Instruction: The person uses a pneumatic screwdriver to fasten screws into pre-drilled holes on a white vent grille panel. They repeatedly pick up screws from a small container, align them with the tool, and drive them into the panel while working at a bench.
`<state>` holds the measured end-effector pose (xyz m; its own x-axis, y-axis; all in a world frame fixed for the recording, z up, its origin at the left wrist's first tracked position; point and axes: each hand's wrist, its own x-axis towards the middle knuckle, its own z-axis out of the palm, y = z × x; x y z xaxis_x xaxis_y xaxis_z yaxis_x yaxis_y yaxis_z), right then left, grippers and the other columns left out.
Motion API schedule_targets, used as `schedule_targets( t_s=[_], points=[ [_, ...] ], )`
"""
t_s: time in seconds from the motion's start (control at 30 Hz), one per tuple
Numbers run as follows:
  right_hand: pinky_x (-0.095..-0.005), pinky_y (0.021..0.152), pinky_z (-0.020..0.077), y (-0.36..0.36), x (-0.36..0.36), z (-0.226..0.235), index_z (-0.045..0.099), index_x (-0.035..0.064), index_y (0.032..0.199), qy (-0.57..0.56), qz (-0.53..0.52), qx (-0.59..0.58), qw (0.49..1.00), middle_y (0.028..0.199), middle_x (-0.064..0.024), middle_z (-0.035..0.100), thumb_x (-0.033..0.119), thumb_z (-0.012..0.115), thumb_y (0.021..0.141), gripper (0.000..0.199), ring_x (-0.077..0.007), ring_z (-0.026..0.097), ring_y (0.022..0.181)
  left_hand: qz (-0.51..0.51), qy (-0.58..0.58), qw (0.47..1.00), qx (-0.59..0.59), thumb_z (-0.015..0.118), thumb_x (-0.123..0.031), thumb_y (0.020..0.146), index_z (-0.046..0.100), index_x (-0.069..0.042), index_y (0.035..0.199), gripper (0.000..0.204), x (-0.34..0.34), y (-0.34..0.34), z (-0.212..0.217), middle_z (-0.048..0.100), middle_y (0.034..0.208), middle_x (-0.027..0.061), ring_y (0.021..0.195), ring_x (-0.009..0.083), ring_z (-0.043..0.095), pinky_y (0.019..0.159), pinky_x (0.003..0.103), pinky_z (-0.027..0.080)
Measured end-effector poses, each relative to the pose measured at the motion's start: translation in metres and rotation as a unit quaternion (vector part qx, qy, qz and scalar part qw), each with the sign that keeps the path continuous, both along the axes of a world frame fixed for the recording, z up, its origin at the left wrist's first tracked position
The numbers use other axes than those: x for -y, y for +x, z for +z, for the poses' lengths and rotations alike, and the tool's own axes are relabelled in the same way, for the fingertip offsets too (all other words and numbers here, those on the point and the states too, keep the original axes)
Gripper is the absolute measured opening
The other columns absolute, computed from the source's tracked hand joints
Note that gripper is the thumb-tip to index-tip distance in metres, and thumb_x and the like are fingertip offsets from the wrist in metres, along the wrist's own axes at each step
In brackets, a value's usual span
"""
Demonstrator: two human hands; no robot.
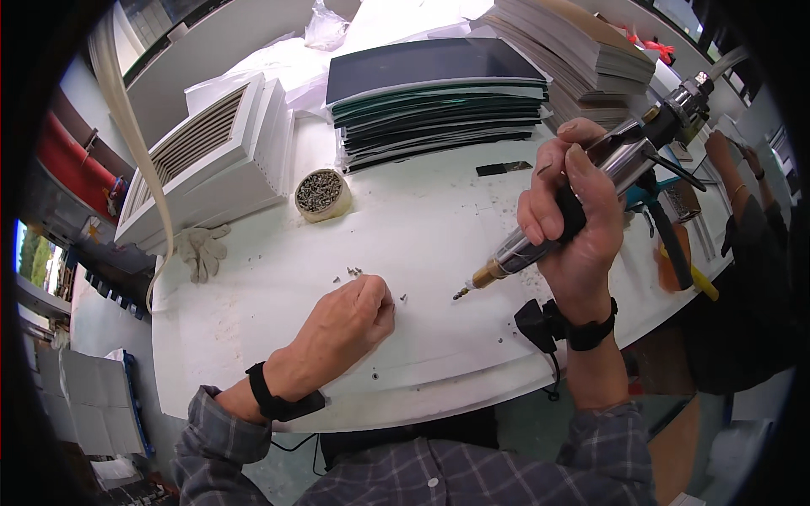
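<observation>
Nearest us, our left hand point(350, 320) rests curled on the white desk point(253, 337), fingers point(380, 297) pinched together beside a few loose screws point(354, 271); whether they grip one, we cannot tell. Our right hand point(574, 228) is wrapped tight around a silver pneumatic screwdriver point(591, 190), its bit angled down just above the desk, near the left hand. Farther back sits a round tin of screws point(321, 194), a grey glove point(201, 250) and a white louvred vent point(211, 156). Beyond lie a stack of dark flat panels point(439, 101) and a paler stack point(574, 51).
</observation>
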<state>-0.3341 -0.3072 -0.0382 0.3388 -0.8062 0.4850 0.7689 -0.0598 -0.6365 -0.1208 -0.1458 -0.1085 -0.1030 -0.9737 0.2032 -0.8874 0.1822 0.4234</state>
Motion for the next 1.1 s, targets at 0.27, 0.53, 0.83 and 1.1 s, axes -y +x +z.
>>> schedule_targets(
  t_s=[0.27,0.53,0.83,1.1],
  points=[
    [-0.0259,0.045,0.0459,0.0,0.008,-0.012,0.056,0.0018,0.116,-0.023,-0.046,-0.007,0.999,0.086,-0.0114,0.063,0.014,0.059,0.098,0.021,-0.0079,0.051,0.048,0.025,0.022,0.994,-0.106,0.067,-0.005,0.09,0.057,-0.001,0.107,0.02,0.015,-0.013,0.001,0.063,0.086,0.013,0.076,0.0277,0.066,0.067,0.036,0.052],
    [-0.0287,0.047,0.0459,-0.011,0.015,-0.009,0.055,-0.0011,0.114,-0.044,-0.148,-0.02,0.988,0.085,-0.0131,0.063,0.01,0.061,0.096,0.023,-0.01,0.052,0.048,-0.038,-0.001,0.999,-0.018,0.07,-0.015,0.091,0.061,-0.003,0.116,0.029,0.052,-0.043,0.005,0.063,0.09,0.0133,0.084,0.0296,0.065,0.074,0.039,0.054],
    [-0.0291,0.047,0.0461,-0.025,0.02,-0.008,0.056,-0.002,0.113,-0.02,-0.165,0.0,0.986,0.081,-0.0127,0.065,0.008,0.064,0.094,0.024,-0.0108,0.054,0.048,-0.031,0.019,0.997,0.072,0.065,-0.011,0.092,0.061,-0.002,0.103,0.015,0.074,-0.064,-0.007,0.061,0.096,0.0144,0.089,0.0317,0.064,0.075,0.041,0.054],
    [-0.0299,0.047,0.0463,-0.033,0.028,-0.008,0.057,-0.0017,0.112,0.009,-0.156,0.014,0.988,0.084,-0.0116,0.064,0.009,0.063,0.093,0.022,-0.0103,0.052,0.049,-0.034,-0.017,0.995,0.092,0.063,-0.008,0.092,0.059,-0.002,0.103,0.013,0.07,-0.07,0.0,0.061,0.094,0.0148,0.09,0.0334,0.063,0.078,0.042,0.054]
  ],
)
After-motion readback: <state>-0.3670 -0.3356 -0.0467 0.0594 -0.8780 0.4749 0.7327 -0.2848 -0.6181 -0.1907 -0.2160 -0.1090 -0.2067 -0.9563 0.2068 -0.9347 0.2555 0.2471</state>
